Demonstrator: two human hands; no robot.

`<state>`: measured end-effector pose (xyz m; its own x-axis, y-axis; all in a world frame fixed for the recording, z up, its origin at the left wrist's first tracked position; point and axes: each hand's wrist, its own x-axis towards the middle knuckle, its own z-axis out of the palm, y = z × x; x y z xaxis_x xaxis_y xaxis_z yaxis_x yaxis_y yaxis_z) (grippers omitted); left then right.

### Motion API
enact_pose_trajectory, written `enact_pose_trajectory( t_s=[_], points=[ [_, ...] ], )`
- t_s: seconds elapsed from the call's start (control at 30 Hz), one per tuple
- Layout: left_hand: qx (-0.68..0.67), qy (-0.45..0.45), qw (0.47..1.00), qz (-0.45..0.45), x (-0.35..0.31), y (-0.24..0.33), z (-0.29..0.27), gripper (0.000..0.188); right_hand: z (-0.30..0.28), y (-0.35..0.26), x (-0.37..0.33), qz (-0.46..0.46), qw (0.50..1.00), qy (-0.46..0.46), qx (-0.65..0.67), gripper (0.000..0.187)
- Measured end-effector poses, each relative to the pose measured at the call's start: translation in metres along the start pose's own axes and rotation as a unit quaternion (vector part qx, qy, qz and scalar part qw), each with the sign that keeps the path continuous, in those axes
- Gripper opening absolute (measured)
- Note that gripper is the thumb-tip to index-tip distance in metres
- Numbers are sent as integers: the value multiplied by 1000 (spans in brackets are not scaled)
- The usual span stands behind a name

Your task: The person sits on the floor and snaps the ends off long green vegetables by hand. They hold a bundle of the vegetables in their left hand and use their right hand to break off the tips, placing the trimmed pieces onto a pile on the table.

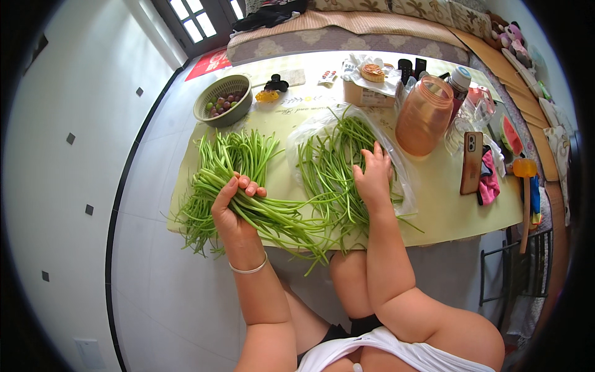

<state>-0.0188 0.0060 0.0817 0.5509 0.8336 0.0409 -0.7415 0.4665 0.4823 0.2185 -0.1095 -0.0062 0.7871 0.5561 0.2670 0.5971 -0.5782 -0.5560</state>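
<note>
My left hand is closed around a bunch of long, thin green vegetable stems, whose ends trail right and hang over the table's near edge. Behind and left of it lies another heap of the same stems. My right hand rests on the right edge of a loose, tangled pile of stems, thumb and fingers apart. That pile lies on a clear plastic bag spread over the table. The fingertips of my right hand partly sink among the stems.
The pale yellow table bears a colander of grapes at far left. Right of the piles stand a pink translucent jug, a bottle and a phone. A boxed round pastry sits behind. A metal rack stands at right.
</note>
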Motion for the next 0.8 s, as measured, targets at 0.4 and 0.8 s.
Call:
enact_pose_trajectory(
  t_s=[0.4, 0.8],
  points=[
    [26, 12, 997, -64, -5, -17, 3, 15, -6, -1, 0, 50, 995, 73, 48, 41],
    [34, 24, 993, -111, -2, -35, 7, 17, -13, -3, -3, 27, 997, 68, -2, 24]
  ],
)
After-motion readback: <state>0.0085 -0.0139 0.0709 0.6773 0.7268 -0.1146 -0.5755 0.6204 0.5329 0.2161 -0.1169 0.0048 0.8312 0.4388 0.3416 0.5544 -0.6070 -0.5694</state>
